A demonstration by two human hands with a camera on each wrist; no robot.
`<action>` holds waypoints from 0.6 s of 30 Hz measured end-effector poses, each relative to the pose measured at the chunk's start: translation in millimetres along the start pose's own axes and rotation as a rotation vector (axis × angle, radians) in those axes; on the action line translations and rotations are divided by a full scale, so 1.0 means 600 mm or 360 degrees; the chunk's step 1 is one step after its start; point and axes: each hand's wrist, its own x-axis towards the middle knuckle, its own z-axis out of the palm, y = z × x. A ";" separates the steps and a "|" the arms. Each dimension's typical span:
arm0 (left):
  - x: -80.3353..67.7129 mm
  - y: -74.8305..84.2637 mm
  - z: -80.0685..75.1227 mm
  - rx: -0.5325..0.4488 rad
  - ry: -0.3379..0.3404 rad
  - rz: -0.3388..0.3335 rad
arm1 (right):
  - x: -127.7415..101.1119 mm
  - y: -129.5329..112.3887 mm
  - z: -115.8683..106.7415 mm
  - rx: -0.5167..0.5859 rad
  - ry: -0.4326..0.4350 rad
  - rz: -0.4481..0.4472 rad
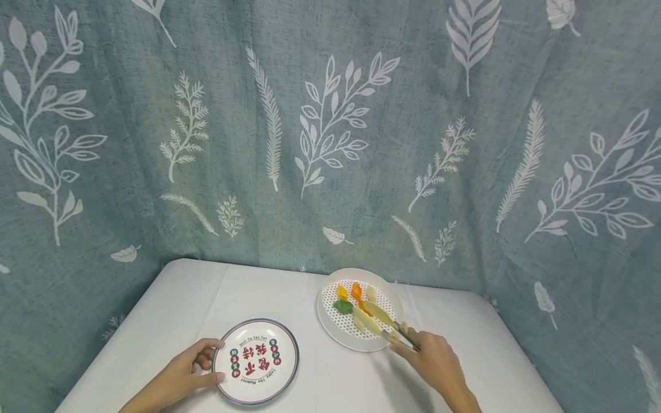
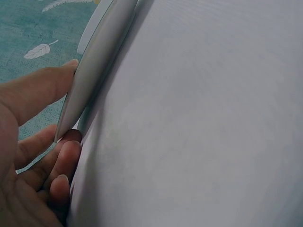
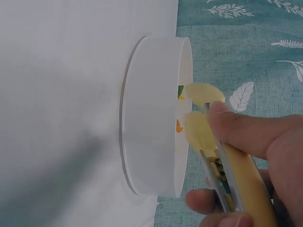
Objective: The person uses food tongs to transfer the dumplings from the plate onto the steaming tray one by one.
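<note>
A round plate [image 1: 256,360] with red and green print lies on the white table. My left hand [image 1: 193,367] grips its left rim, thumb on top and fingers below; the left wrist view shows the plate's edge [image 2: 94,66] between thumb and fingers. My right hand [image 1: 431,358] holds yellow tongs [image 1: 392,330] that reach into a white perforated strainer bowl [image 1: 335,327]. The bowl holds orange, green and pale yellow food pieces [image 1: 356,301]. The tong tips [image 3: 201,111] sit over the bowl's rim [image 3: 156,118], close to a pale piece.
The white-clothed table [image 1: 175,304] ends near the teal leaf-print curtain [image 1: 310,143] that hangs behind and on both sides. The plate and the bowl stand about a hand's width apart.
</note>
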 end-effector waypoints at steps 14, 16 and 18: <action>-0.001 0.002 0.002 -0.0019 0.0018 -0.0012 | -0.017 -0.027 0.036 -0.0005 0.0176 -0.0286; 0.000 0.002 0.003 -0.0031 0.0020 -0.0010 | -0.020 -0.033 0.045 0.0006 0.0169 -0.0300; 0.000 0.002 0.003 -0.0043 0.0019 -0.0008 | -0.023 -0.038 0.053 0.0017 0.0153 -0.0316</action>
